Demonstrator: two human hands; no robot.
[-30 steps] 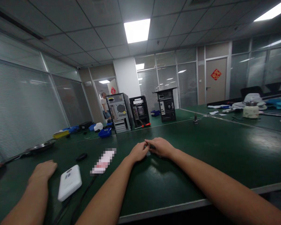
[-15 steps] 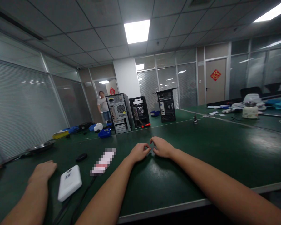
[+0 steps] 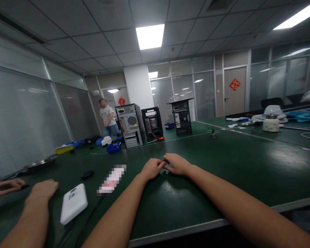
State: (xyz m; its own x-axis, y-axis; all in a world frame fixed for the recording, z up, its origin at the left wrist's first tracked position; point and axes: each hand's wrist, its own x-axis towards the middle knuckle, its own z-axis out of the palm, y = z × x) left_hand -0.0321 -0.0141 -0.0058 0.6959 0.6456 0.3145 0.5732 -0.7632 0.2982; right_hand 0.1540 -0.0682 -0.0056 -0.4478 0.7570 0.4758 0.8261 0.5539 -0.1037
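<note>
My left hand (image 3: 153, 168) and my right hand (image 3: 177, 163) meet above the green table (image 3: 222, 165), fingertips touching. Both have their fingers curled and pinched together. Whatever may lie between the fingertips is hidden or too small to make out. Left of my forearm lie a partly blurred-out phone-shaped object (image 3: 112, 179) with a black cable, a small black oval object (image 3: 87, 174) and a white power bank (image 3: 74, 203).
A co-worker's hands (image 3: 42, 191) rest at the left. Computer cases (image 3: 131, 125) stand across the table, with a red-handled screwdriver (image 3: 159, 139) before them. Blue bins (image 3: 114, 147) and a metal tray (image 3: 41, 163) are left; a cream jar (image 3: 271, 123) is right. Another person (image 3: 108, 119) stands behind.
My fingertips have come together. At the left a co-worker's second hand has come further into view, with a small dark thing at its fingers. The standing person has shifted left.
</note>
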